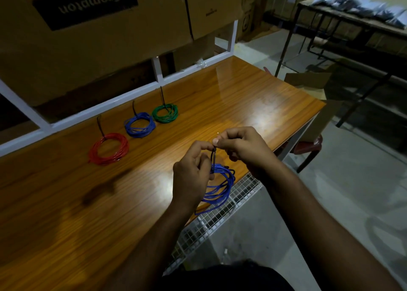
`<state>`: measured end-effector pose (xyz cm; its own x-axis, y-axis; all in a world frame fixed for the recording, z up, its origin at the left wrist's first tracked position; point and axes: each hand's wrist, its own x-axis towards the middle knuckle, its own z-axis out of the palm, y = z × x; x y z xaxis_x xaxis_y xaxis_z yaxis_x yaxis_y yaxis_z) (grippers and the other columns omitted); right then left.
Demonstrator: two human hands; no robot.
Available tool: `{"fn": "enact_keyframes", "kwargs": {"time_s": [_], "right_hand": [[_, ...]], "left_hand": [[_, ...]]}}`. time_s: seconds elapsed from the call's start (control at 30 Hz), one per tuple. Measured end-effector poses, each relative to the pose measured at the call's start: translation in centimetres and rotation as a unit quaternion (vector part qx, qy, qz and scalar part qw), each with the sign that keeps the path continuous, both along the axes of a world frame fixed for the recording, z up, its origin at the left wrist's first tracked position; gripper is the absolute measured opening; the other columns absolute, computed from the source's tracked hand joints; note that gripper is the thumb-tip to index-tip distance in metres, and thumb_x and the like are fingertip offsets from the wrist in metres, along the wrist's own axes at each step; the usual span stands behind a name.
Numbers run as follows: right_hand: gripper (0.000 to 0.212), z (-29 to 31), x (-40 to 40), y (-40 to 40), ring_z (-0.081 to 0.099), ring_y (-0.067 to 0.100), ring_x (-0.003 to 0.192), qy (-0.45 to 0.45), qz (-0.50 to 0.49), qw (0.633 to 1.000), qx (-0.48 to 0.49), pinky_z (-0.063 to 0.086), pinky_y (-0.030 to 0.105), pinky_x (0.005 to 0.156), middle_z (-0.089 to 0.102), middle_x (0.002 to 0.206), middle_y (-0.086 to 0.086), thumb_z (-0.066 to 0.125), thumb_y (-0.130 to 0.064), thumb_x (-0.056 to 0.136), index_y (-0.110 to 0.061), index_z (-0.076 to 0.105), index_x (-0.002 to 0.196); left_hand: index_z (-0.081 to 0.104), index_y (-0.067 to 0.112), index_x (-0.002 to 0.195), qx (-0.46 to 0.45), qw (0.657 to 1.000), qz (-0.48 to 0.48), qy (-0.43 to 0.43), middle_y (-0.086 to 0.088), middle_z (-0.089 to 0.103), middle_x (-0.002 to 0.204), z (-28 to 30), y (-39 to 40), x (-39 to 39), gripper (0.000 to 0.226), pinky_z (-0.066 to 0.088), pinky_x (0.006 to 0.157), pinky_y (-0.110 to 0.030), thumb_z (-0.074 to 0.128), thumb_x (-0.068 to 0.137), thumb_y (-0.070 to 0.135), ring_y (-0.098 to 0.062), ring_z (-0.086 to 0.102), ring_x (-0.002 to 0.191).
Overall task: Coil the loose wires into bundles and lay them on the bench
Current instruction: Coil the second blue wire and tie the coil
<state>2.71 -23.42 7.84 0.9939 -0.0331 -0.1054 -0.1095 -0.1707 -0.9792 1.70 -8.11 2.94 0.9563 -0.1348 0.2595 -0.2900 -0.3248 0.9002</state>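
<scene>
Gripping a blue coil [218, 189] and its black tie [213, 156], both hands [191, 171] [244, 147]; 3 tied coils [109, 148] behind on the bench [242, 97].

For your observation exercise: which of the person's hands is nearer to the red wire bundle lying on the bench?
Left. The left hand is right of the red bundle, holding the blue coil; the right hand is farther right, pinching the black tie.

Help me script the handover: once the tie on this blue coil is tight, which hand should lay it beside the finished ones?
Probably the left hand. It grips the blue coil itself and is nearer the red bundle row, while the right hand only pinches the black tie.
</scene>
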Motion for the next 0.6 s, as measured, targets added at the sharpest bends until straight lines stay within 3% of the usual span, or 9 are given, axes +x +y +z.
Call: {"fn": "enact_keyframes", "kwargs": {"time_s": [0.13, 0.2, 0.3, 0.4, 0.5, 0.6], "right_hand": [[0.018, 0.3, 0.1, 0.5, 0.038, 0.007, 0.049, 0.06, 0.017, 0.997, 0.055, 0.033, 0.021, 0.047, 0.045, 0.053, -0.007, 0.067, -0.01, 0.09, -0.002, 0.059, 0.076], [0.023, 0.1, 0.2, 0.9, 0.039, 0.009, 0.05, 0.09, 0.008, 0.993, 0.082, 0.032, 0.022, 0.048, 0.044, 0.053, -0.005, 0.065, -0.008, 0.091, -0.01, 0.056, 0.07], [0.025, -0.3, 0.2, 1.3, 0.039, 0.013, 0.054, 0.111, -0.01, 0.989, 0.098, 0.03, 0.026, 0.05, 0.044, 0.056, -0.002, 0.064, -0.008, 0.092, -0.013, 0.058, 0.068], [0.03, -0.2, 0.3, 1.4, 0.044, 0.009, 0.056, 0.081, -0.031, 0.995, 0.049, 0.033, 0.026, 0.056, 0.049, 0.053, -0.01, 0.064, -0.01, 0.093, -0.017, 0.057, 0.064], [0.024, 0.6, 0.5, 1.4, 0.049, 0.001, 0.059, 0.006, -0.057, 0.998, 0.005, 0.038, 0.025, 0.065, 0.054, 0.063, -0.011, 0.061, -0.012, 0.096, -0.017, 0.059, 0.073], [0.016, 1.3, 0.5, 1.1, 0.056, 0.009, 0.076, -0.056, -0.004, 0.998, 0.021, 0.05, 0.032, 0.074, 0.054, 0.078, -0.004, 0.056, -0.011, 0.099, -0.016, 0.058, 0.084]], "left_hand": [[0.061, 0.024, 0.096, -0.028, 0.999, 0.013, 0.007, -0.002, 0.063, 0.056, 0.0, -0.1, 0.2, 0.023, 0.045, 0.048, -0.022, 0.049, 0.1, 0.005, -0.009, 0.064, 0.05], [0.061, 0.023, 0.091, -0.036, 0.999, 0.02, -0.002, -0.001, 0.064, 0.06, -0.1, 0.0, 0.3, 0.023, 0.047, 0.049, -0.023, 0.051, 0.098, 0.003, -0.01, 0.066, 0.052], [0.06, 0.017, 0.084, -0.038, 0.999, 0.021, -0.022, 0.0, 0.063, 0.064, 0.0, -0.1, 0.3, 0.025, 0.044, 0.049, -0.015, 0.051, 0.095, -0.004, -0.007, 0.064, 0.052], [0.06, 0.015, 0.081, -0.038, 0.998, 0.028, -0.032, 0.002, 0.063, 0.066, -0.1, -0.2, 0.2, 0.027, 0.043, 0.049, -0.014, 0.051, 0.092, -0.008, -0.007, 0.064, 0.052], [0.06, 0.016, 0.079, -0.021, 0.999, 0.027, -0.027, 0.004, 0.062, 0.061, -0.3, -0.2, 0.5, 0.028, 0.044, 0.049, -0.017, 0.051, 0.092, -0.007, -0.007, 0.063, 0.052], [0.06, 0.017, 0.078, 0.01, 0.999, 0.028, -0.013, 0.004, 0.06, 0.059, -0.3, -0.3, 0.5, 0.028, 0.048, 0.049, -0.028, 0.05, 0.094, -0.003, -0.008, 0.063, 0.053]]}}
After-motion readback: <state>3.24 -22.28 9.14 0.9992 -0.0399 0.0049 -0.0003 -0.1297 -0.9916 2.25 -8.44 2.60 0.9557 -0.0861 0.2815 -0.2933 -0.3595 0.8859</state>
